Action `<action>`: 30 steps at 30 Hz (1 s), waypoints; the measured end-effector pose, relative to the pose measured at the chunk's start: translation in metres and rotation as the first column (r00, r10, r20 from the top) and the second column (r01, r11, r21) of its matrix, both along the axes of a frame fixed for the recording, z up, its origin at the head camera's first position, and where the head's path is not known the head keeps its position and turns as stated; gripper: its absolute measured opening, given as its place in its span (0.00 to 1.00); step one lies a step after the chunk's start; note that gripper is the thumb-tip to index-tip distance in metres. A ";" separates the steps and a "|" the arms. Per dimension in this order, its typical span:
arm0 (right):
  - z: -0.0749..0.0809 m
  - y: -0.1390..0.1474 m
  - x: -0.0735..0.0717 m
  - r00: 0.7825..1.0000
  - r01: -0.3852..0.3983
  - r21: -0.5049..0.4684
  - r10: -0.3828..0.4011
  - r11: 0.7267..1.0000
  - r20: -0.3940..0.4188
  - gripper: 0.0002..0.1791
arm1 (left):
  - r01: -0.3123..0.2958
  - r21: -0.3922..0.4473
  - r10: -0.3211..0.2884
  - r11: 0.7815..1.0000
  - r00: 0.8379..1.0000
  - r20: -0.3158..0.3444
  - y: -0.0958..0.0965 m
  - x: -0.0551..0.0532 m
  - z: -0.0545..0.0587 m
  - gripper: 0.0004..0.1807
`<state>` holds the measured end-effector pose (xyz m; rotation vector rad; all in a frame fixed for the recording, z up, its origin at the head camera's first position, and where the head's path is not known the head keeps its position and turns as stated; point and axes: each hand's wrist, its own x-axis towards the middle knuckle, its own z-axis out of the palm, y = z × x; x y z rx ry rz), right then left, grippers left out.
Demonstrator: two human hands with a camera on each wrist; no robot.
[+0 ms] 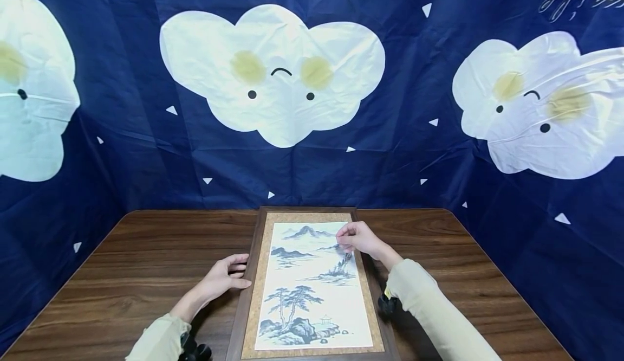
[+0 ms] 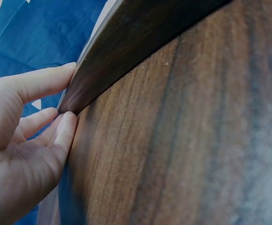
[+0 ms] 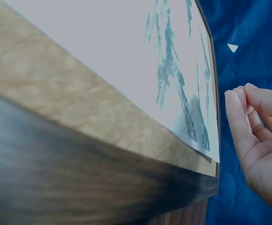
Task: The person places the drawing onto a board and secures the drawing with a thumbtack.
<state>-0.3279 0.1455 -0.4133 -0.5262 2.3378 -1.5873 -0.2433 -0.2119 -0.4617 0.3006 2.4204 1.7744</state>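
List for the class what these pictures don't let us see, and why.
- Head view: part of the white paper landscape painting, covered by the bare right hand.
- Head view: near end of the dark brown wooden frame, cut off by the bottom edge.
- Right wrist view: anything tiny between the right fingertips, hidden by the fingers.
- Left wrist view: part of the bare left hand, cut off by the left edge.

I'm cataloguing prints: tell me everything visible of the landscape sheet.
The landscape sheet is a white, papery rectangle printed in bluish grey: mountains at the top, trees, rocks and a pavilion below. It lies face up on the tan, corklike backing inside the dark frame; its top right corner looks slightly raised. The right hand is over its upper right, seemingly not touching.
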 end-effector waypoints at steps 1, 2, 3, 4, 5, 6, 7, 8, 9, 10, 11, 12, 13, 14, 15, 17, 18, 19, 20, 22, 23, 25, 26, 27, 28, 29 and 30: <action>0.000 -0.001 -0.002 1.000 -0.002 0.003 0.002 1.000 0.003 0.13 | 0.003 0.004 -0.003 1.000 1.000 -0.001 0.000 0.000 0.000 0.39; 0.001 -0.003 -0.004 1.000 -0.005 0.003 0.005 1.000 0.004 0.13 | 0.007 0.008 -0.007 1.000 1.000 -0.001 0.000 0.000 0.000 0.39; 0.001 -0.004 -0.007 1.000 -0.007 0.004 0.007 1.000 0.007 0.13 | 0.007 0.012 -0.007 1.000 1.000 0.001 0.000 0.000 0.000 0.39; 0.002 -0.006 -0.008 1.000 -0.006 0.009 0.006 1.000 0.008 0.13 | 0.007 0.015 -0.007 1.000 1.000 0.003 0.000 0.000 0.000 0.39; 0.002 -0.008 -0.010 1.000 0.000 0.013 0.000 1.000 0.011 0.13 | 0.008 0.023 -0.008 1.000 1.000 0.006 0.000 0.000 0.001 0.39; 0.003 -0.010 -0.012 1.000 0.004 0.020 -0.004 1.000 0.010 0.13 | 0.012 0.026 -0.012 1.000 1.000 0.008 0.000 0.000 0.001 0.39; 0.003 -0.012 -0.014 1.000 0.013 0.021 -0.014 1.000 0.013 0.13 | 0.015 0.027 -0.015 1.000 1.000 0.008 0.000 0.000 0.001 0.39; 0.003 -0.015 -0.017 1.000 0.018 0.015 -0.018 1.000 0.012 0.12 | 0.018 0.027 -0.018 0.999 1.000 0.008 -0.001 0.000 0.001 0.39; 0.003 -0.018 -0.019 1.000 0.022 0.014 -0.022 1.000 0.012 0.12 | 0.018 0.026 -0.018 0.999 1.000 0.008 -0.001 0.000 0.001 0.39; 0.003 -0.021 -0.022 1.000 0.025 0.012 -0.025 1.000 0.011 0.12 | 0.016 0.023 -0.016 1.000 1.000 0.008 -0.001 -0.001 0.001 0.39; 0.002 -0.024 -0.025 0.999 0.032 0.010 -0.032 0.999 0.014 0.12 | 0.014 0.019 -0.014 1.000 1.000 0.007 -0.001 -0.001 0.001 0.39; 0.002 -0.027 -0.027 0.999 0.038 0.010 -0.038 0.999 0.015 0.12 | 0.012 0.016 -0.012 1.000 1.000 0.008 -0.001 -0.002 0.001 0.39; 0.001 -0.031 -0.030 0.999 0.046 0.010 -0.046 0.999 0.012 0.12 | 0.010 0.013 -0.010 1.000 1.000 0.009 -0.002 -0.002 0.001 0.39; 0.001 -0.034 -0.032 0.999 0.053 0.010 -0.053 0.999 0.012 0.11 | 0.010 0.012 -0.010 1.000 1.000 0.009 -0.002 -0.002 0.001 0.39; 0.001 -0.038 -0.034 0.998 0.065 0.021 -0.065 0.998 0.010 0.10 | 0.010 0.012 -0.010 1.000 1.000 0.010 -0.002 -0.001 0.001 0.39; -0.002 -0.044 -0.037 0.996 0.086 0.036 -0.085 0.996 -0.016 0.09 | 0.013 0.017 -0.013 1.000 1.000 0.012 -0.002 -0.001 0.002 0.39; -0.004 -0.047 -0.039 0.995 0.095 0.042 -0.094 0.995 -0.029 0.08 | 0.016 0.020 -0.016 1.000 1.000 0.013 -0.002 0.000 0.002 0.39; -0.004 -0.050 -0.040 0.994 0.107 0.048 -0.106 0.993 -0.032 0.07 | 0.020 0.022 -0.020 1.000 1.000 0.013 -0.001 0.000 0.002 0.39; -0.004 -0.052 -0.040 0.993 0.118 0.051 -0.116 0.992 -0.031 0.07 | 0.022 0.024 -0.022 0.999 1.000 0.013 -0.001 0.000 0.003 0.39; -0.006 -0.057 -0.042 0.989 0.144 0.075 -0.140 0.987 -0.051 0.08 | 0.021 0.027 -0.022 0.999 1.000 0.013 -0.001 0.000 0.003 0.39; -0.006 -0.059 -0.042 0.987 0.156 0.081 -0.152 0.984 -0.044 0.08 | 0.020 0.028 -0.021 0.999 1.000 0.013 0.000 0.000 0.003 0.39; -0.006 -0.064 -0.044 0.982 0.187 0.104 -0.186 0.977 -0.019 0.08 | 0.022 0.027 -0.023 0.999 1.000 0.010 0.000 0.000 0.003 0.39; -0.010 -0.066 -0.047 0.980 0.200 0.115 -0.198 0.973 -0.027 0.08 | 0.023 0.027 -0.024 0.999 1.000 0.009 0.000 0.000 0.003 0.39; -0.016 -0.067 -0.053 0.978 0.208 0.123 -0.205 0.970 -0.032 0.07 | 0.021 0.028 -0.021 0.999 1.000 0.010 0.000 0.000 0.002 0.39; -0.019 -0.068 -0.056 0.978 0.210 0.127 -0.205 0.969 -0.050 0.06 | 0.022 0.026 -0.022 0.999 1.000 0.010 0.000 -0.001 0.002 0.39; -0.032 -0.068 -0.068 0.979 0.196 0.100 -0.189 0.975 -0.080 0.05 | 0.022 0.026 -0.022 0.999 1.000 0.009 0.000 0.000 0.001 0.39; -0.047 -0.068 -0.081 0.976 0.199 0.097 -0.188 0.975 -0.107 0.03 | 0.025 0.019 -0.025 1.000 1.000 0.009 -0.001 0.000 0.001 0.39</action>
